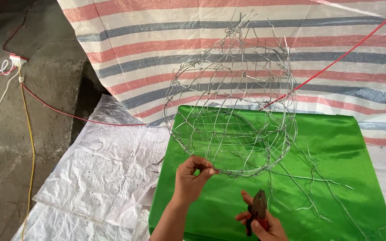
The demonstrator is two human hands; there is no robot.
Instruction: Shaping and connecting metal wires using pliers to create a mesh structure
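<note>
left hand point(191, 176) pinches wire frame point(232, 100) rim (over green satin cloth point(336, 151)); right hand point(264, 223) grips pliers point(258, 209)

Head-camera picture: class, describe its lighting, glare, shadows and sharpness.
Head view: soft, even daylight with no hard shadows; the shiny green satin cloth shows pale glare patches along its folds; the rounded silver wire cage frame is sharp, though its thin strands fade against the striped woven tarpaulin; the left hand and the right hand holding rusty red-handled pliers are in focus.
</note>
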